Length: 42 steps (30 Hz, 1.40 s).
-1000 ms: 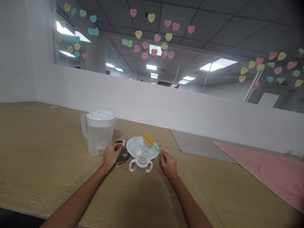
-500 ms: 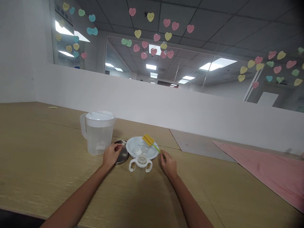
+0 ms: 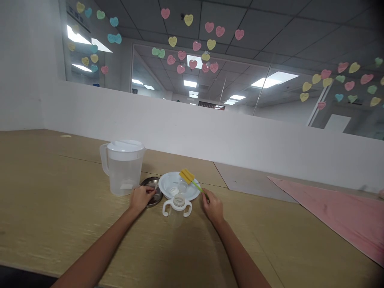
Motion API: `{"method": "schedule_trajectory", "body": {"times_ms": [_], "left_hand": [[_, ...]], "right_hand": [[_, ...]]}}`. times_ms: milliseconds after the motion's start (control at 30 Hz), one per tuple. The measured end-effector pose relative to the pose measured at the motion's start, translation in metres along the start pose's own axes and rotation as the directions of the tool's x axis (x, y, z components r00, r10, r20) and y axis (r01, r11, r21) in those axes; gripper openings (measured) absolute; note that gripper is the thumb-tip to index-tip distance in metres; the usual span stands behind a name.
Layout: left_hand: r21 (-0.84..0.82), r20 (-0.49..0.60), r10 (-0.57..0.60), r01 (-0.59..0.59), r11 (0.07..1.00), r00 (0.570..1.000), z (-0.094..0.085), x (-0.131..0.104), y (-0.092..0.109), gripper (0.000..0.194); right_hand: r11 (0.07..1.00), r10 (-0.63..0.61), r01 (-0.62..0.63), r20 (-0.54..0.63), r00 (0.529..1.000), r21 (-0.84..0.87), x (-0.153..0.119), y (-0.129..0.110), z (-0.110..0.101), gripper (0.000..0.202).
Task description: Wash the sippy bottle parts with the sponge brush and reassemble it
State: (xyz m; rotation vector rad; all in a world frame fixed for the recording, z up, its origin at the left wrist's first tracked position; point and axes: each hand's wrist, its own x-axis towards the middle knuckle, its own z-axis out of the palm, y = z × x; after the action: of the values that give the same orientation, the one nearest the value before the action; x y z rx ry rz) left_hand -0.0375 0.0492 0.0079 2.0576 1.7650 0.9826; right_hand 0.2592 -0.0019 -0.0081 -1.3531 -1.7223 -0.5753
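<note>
My left hand (image 3: 144,198) is over a round metal dish (image 3: 152,200), fingers pinched on a small clear item too small to make out. My right hand (image 3: 212,205) grips the green handle of a brush (image 3: 187,176), whose yellow sponge head rests at the back rim of a white bowl (image 3: 163,188). Inside the bowl lie a white ring (image 3: 174,191) and a clear cap-like piece (image 3: 183,186). Just in front of the bowl stands a clear bottle (image 3: 176,218), open at the top, with a white two-handled collar (image 3: 179,207) around its neck.
A lidded translucent pitcher (image 3: 125,172) with liquid inside stands behind and left of my left hand. Pink cloth or sheet (image 3: 339,216) covers the right side of the table (image 3: 60,208). A low white wall (image 3: 195,128) runs along the back, below glass with heart-shaped notes.
My left hand has moved slightly down over the metal dish, and the small clear item is now lower, within the dish area. The right hand and brush hold nearly the same position.
</note>
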Motion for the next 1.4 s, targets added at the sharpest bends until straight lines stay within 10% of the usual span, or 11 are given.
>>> {"method": "schedule_trajectory", "body": {"times_ms": [500,1400], "left_hand": [[0.228,-0.015,0.001,0.003,0.974,1.000,-0.003,-0.004,0.005,0.028],[0.165,-0.157,0.140,-0.114,0.980,0.978,0.006,-0.001,-0.002,0.024]], "right_hand": [[1.000,0.017,-0.017,0.006,1.000,-0.003,0.000,0.000,-0.002,0.031],[1.000,0.022,-0.022,0.000,1.000,-0.018,0.001,-0.002,-0.002,0.032]]}}
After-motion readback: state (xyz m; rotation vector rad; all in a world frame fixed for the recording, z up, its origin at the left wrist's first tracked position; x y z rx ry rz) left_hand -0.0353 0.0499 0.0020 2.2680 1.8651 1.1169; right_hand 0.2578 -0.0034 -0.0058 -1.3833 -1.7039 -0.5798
